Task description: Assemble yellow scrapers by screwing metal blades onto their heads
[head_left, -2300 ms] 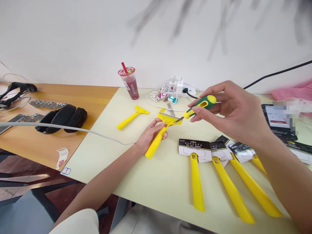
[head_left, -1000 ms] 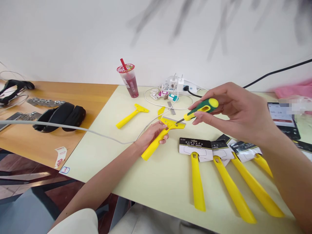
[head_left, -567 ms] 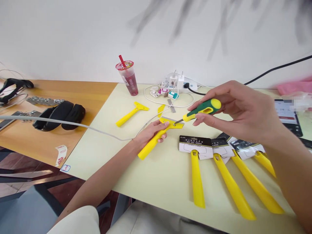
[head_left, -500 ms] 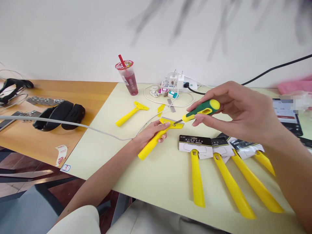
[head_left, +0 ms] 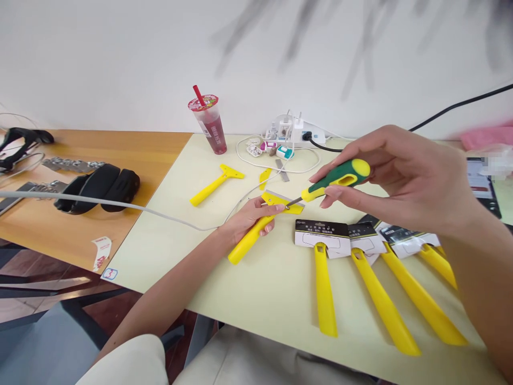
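Observation:
A yellow scraper [head_left: 249, 240] with a thin metal blade along its head is gripped in my left hand [head_left: 256, 216], thumb lying over the head. My right hand [head_left: 401, 179] pinches a green and yellow screwdriver [head_left: 334, 179] from above. Its metal tip meets the scraper's head close to my left thumb; whether it sits in a screw is too small to tell. Beyond my left hand lie another yellow scraper [head_left: 214, 187] without a visible blade, a small yellow plate [head_left: 264, 177] and a loose grey blade [head_left: 282, 170].
Several carded scrapers [head_left: 326, 299] lie at the right. A drink cup [head_left: 210, 125] with a straw and a power strip [head_left: 296, 128] stand by the wall. A white cable [head_left: 168, 219] crosses in front of my left forearm. At left is a black headset [head_left: 98, 190].
My right hand has shifted slightly right, its screwdriver tip still at the scraper's head. The scraper in my left hand has tilted a little. The whole view has moved slightly.

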`<state>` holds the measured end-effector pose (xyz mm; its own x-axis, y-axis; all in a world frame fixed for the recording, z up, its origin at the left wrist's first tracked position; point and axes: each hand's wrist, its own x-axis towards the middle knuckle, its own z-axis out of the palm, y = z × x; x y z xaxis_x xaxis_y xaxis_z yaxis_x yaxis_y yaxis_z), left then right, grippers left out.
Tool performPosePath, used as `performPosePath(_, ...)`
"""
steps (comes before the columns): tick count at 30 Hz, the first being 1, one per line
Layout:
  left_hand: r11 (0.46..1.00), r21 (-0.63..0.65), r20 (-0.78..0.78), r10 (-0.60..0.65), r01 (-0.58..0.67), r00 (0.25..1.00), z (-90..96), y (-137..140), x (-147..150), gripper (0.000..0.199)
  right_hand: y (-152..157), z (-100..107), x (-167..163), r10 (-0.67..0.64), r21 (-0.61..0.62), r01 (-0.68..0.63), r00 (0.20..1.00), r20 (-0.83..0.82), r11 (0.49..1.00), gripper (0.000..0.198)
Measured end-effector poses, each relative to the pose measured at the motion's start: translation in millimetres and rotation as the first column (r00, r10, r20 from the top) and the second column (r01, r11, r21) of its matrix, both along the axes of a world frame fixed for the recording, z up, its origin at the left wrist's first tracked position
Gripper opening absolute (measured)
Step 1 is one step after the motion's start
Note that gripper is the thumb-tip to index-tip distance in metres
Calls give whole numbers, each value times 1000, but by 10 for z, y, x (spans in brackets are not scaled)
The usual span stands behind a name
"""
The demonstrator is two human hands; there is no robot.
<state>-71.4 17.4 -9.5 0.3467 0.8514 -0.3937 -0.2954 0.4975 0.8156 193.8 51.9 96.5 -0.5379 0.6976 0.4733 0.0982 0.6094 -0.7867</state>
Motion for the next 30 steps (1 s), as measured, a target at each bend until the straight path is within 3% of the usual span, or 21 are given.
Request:
performPosePath(21,998,42,-25,-55,56,998,-14,-20,-3,55,-108,139,-56,-113,-91,115,993,25,989,29)
performPosePath(30,996,55,-37,-62,64,997,-24,-20,-10,56,-34,54,-85,-139,-107,134,989,-40,985,33)
